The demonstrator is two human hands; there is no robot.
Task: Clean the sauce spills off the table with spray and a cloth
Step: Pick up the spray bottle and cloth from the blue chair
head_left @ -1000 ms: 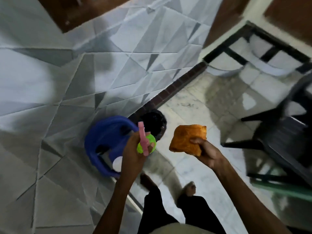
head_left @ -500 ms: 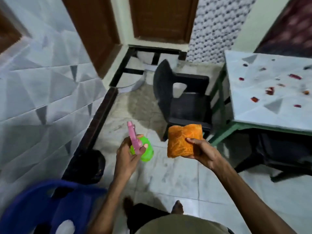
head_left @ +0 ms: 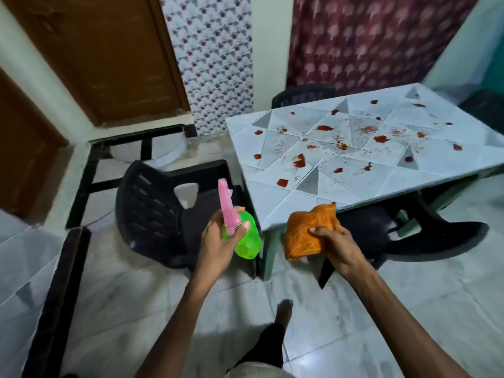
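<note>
Sauce-spattered table (head_left: 354,186) (pale triangle pattern) beside black chair (head_left: 152,211)

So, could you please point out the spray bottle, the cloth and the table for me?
spray bottle (head_left: 247,243): head view, green body.
cloth (head_left: 300,236): head view, orange middle.
table (head_left: 275,205): head view, bare near corner of top.

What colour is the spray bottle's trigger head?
Pink trigger head, above the green bottle; head view.

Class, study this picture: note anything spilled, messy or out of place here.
Red sauce spills and fine specks lie scattered across most of the table top. The left hand holds the spray bottle, the right hand the cloth.
</note>
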